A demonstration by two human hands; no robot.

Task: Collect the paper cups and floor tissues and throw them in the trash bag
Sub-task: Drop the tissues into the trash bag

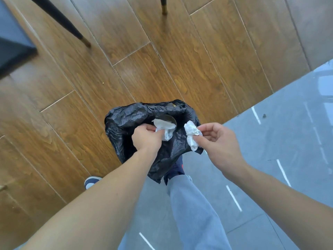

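Note:
A black trash bag (pixel 126 121) hangs open in front of me at the middle of the view. My left hand (pixel 146 138) grips the bag's near rim together with a crumpled white tissue (pixel 164 126). Inside the bag's mouth, the round rim of a paper cup (pixel 170 117) shows behind that tissue. My right hand (pixel 219 141) pinches a second crumpled white tissue (pixel 191 135) between thumb and fingers, right at the bag's right edge, above the opening.
Wood-look plank floor (pixel 144 69) lies ahead and to the left; grey glossy tiles (pixel 288 132) lie to the right. Two dark chair legs (pixel 79 35) stand at the top, a dark furniture corner (pixel 14 47) at top left. My legs and shoes (pixel 91 181) are below the bag.

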